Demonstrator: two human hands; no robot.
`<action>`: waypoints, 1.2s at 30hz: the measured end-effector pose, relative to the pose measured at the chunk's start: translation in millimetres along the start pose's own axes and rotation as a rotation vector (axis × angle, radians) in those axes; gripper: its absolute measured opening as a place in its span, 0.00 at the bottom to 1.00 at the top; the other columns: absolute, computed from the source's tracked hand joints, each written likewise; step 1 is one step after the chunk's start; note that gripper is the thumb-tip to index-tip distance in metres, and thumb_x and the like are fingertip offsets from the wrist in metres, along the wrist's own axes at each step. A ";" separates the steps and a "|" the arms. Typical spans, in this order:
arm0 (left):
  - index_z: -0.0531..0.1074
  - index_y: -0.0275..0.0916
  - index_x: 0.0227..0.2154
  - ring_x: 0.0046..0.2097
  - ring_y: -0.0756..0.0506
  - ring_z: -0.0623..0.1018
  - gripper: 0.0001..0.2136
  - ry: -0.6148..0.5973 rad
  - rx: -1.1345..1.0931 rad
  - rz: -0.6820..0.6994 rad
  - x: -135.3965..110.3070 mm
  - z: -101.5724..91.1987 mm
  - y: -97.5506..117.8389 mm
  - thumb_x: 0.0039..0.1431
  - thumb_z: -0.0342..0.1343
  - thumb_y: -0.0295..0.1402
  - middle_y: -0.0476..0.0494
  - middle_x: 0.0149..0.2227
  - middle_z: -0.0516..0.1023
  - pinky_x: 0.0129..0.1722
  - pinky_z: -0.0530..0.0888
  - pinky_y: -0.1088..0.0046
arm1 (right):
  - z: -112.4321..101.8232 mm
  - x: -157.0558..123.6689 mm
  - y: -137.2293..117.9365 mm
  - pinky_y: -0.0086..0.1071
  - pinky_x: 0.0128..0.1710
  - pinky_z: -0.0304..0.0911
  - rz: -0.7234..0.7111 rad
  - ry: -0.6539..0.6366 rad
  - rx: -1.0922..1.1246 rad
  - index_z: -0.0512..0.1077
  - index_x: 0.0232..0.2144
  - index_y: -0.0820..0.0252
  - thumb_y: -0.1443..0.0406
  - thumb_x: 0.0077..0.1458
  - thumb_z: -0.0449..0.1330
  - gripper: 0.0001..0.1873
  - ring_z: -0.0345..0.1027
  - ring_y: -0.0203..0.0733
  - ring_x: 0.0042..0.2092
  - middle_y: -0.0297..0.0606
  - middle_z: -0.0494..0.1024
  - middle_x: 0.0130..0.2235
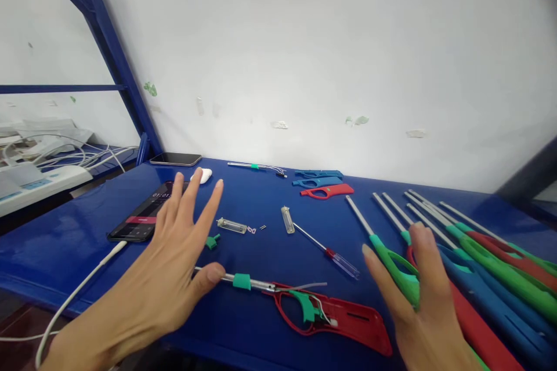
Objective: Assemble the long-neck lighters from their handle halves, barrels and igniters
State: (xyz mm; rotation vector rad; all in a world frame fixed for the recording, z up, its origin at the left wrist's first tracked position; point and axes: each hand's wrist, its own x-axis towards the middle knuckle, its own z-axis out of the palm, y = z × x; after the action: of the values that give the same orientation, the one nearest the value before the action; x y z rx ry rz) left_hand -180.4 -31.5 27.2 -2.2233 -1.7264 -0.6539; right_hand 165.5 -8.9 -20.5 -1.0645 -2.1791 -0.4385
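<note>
My left hand (174,261) hovers with fingers spread over the phone's edge and the tube end of an opened long lighter (348,319). That lighter lies as a red half-shell with a green trigger (307,306), a thin clear hose and a metal tube with a green collar (242,282). My right hand (429,324), thumb and forefinger apart, is in front of a row of whole lighters (491,249) in green, red and blue, hiding part of them. Whether it touches them I cannot tell. Between the hands lie a screwdriver (342,261) and two clear fuel tanks (288,220).
A lit phone (139,217) with a white cable (78,290) lies left, near another phone (175,159) and a white case (204,175). Loose blue and red shells (328,190) and a metal tube with wires (243,166) lie by the wall. A power strip (52,182) is far left.
</note>
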 end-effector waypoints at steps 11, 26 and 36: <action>0.78 0.45 0.57 0.61 0.31 0.76 0.25 -0.138 0.016 -0.091 10.1 -3.2 -34.9 0.76 0.44 0.53 0.37 0.59 0.77 0.63 0.71 0.46 | -5.4 39.0 14.3 0.71 0.52 0.71 -0.115 -0.032 -0.108 0.68 0.67 0.51 0.49 0.72 0.48 0.29 0.59 0.78 0.69 0.54 0.64 0.71; 0.78 0.52 0.53 0.48 0.34 0.84 0.16 -0.363 -0.057 -0.187 25.4 -7.4 -74.4 0.63 0.61 0.40 0.45 0.47 0.85 0.45 0.75 0.60 | 0.5 125.7 8.1 0.60 0.56 0.65 -0.162 -0.608 -0.099 0.79 0.40 0.56 0.63 0.68 0.61 0.07 0.79 0.56 0.45 0.41 0.83 0.37; 0.79 0.51 0.47 0.36 0.40 0.84 0.12 -0.382 -0.087 -0.159 25.0 -3.7 -65.0 0.62 0.57 0.32 0.49 0.38 0.85 0.32 0.73 0.67 | 9.4 171.9 -9.5 0.48 0.55 0.66 -0.216 -0.708 -0.090 0.82 0.44 0.58 0.64 0.68 0.63 0.08 0.79 0.51 0.48 0.42 0.85 0.41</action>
State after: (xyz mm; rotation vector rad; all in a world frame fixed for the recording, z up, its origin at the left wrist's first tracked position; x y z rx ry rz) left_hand -238.7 5.3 37.8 -2.4102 -2.1089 -0.3551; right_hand 77.2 88.2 91.4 -1.1537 -2.9404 -0.2762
